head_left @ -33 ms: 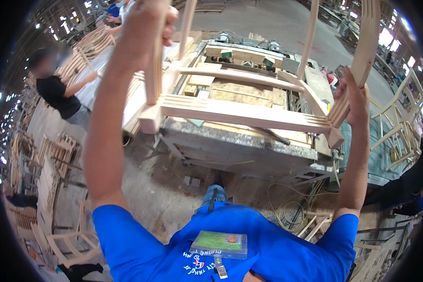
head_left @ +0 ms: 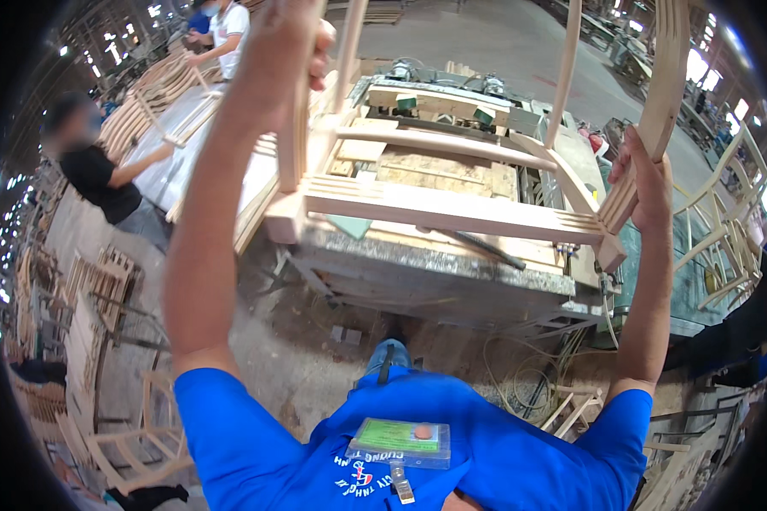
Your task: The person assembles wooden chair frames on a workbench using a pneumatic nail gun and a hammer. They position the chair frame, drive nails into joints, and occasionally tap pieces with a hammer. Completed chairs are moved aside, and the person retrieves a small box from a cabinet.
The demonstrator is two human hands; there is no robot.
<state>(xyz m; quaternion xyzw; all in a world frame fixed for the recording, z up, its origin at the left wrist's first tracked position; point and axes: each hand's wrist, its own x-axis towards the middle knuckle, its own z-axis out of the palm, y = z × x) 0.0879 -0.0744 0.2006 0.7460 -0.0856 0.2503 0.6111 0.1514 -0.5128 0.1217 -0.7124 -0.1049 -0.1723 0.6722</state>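
Note:
A pale, unfinished wooden chair frame (head_left: 452, 209) is held up in front of me, over a worktable. My left hand (head_left: 288, 64) is raised high and wrapped round its left upright, with the fingertips curled past the far side. Lower down, my right hand (head_left: 643, 179) grips the right-hand grooved post (head_left: 663, 94) just above the corner joint. A broad grooved rail joins the two near corners, and a thinner rounded crossbar (head_left: 443, 143) runs behind it. The upper ends of the posts run out of the picture.
Beneath the frame stands the worktable (head_left: 418, 260), with wooden boards and a dark rod (head_left: 477, 247) on it. Bare chairs (head_left: 729, 230) stand at the right. A person in black (head_left: 102, 183) works at a table on the left. Hoses (head_left: 528, 383) lie coiled on the floor.
The chair frame's left end and my left hand have shifted slightly to the right. My right hand keeps its hold almost in place. The person in black has moved an arm slightly.

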